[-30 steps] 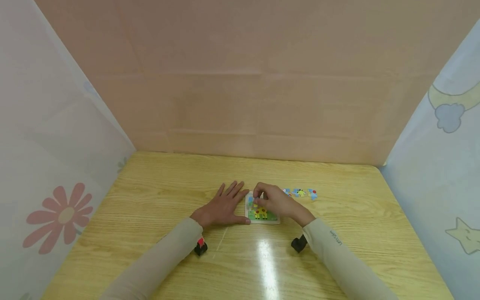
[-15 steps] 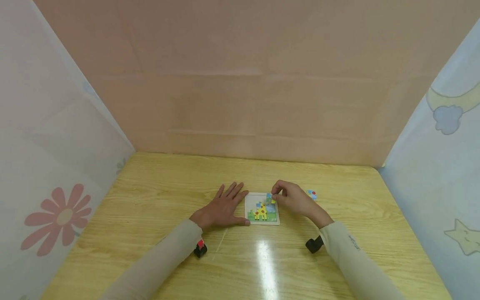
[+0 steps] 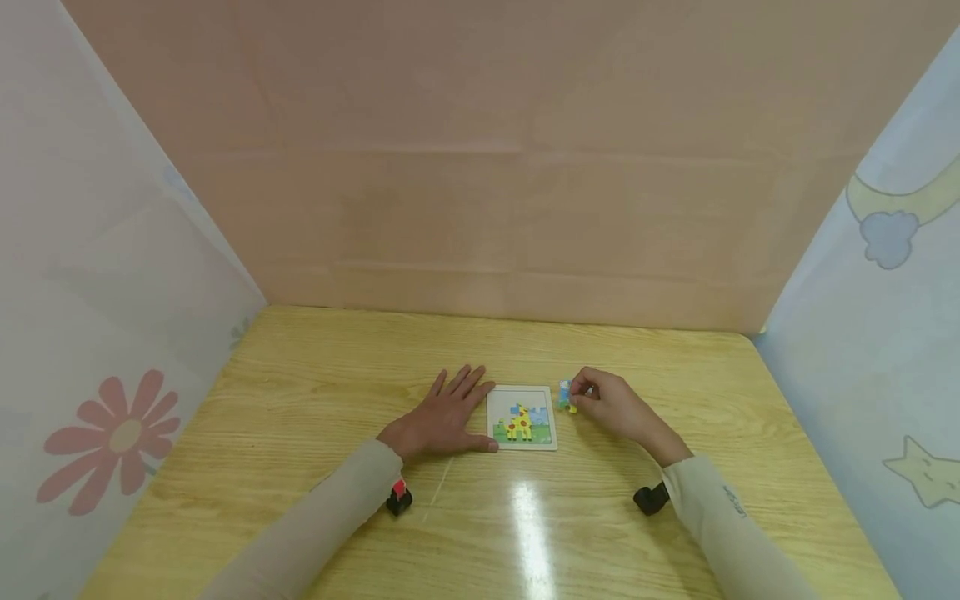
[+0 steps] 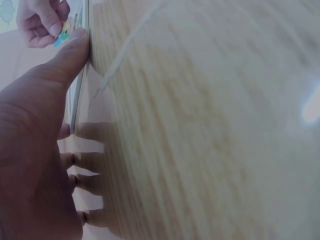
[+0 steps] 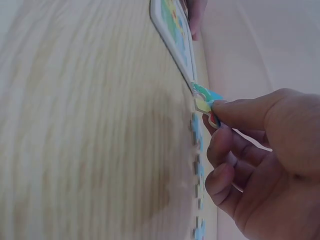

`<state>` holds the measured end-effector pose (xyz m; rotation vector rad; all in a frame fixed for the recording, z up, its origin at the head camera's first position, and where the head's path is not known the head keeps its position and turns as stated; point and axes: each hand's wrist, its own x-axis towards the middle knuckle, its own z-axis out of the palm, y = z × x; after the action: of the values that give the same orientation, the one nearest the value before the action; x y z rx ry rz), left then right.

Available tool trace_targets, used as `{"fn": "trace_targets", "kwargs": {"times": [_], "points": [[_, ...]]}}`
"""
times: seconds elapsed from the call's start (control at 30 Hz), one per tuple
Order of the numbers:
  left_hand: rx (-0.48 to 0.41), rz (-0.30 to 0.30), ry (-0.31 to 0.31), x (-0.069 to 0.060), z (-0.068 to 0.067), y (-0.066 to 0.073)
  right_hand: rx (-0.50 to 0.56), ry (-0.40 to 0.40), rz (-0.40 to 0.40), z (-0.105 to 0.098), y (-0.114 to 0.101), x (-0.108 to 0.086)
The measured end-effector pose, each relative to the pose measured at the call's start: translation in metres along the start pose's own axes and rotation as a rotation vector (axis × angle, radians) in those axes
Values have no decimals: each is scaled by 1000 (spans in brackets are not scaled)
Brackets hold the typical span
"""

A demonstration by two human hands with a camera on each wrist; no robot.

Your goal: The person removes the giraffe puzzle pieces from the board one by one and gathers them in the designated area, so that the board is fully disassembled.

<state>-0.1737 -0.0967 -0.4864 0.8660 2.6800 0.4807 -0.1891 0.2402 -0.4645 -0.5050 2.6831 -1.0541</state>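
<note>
A square puzzle board [image 3: 555, 421] with a pale border lies flat on the table. Its lower part shows a yellow giraffe [image 3: 519, 427] on green and blue, and its upper part is plain white. Spread with straight fingers, my left hand [image 3: 442, 421] lies along the board's left side, thumb at the lower left corner. To the right of the board, my right hand [image 3: 615, 404] pinches a small puzzle piece [image 5: 202, 97] of blue, green and yellow between thumb and fingertip, just above the table in the right wrist view.
Several loose puzzle pieces [image 5: 197, 167] form a row on the table beneath the right hand; in the head view that hand covers them. The wooden table [image 3: 337, 358] is bounded by a tan back wall [image 3: 480, 208] and patterned side sheets [image 3: 862, 333].
From over the board, my right hand has moved right, past its right edge, with a puzzle piece still pinched. The left hand stays in place beside the board.
</note>
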Motion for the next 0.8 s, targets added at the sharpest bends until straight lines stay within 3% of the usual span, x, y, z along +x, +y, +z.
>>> {"fn": "trace_targets", "kwargs": {"times": [0.27, 0.8], "points": [[9, -4, 3, 1, 2, -2, -15, -42, -9, 1, 11, -4], [14, -6, 3, 4, 4, -3, 15, -115, -63, -4, 8, -9]]}}
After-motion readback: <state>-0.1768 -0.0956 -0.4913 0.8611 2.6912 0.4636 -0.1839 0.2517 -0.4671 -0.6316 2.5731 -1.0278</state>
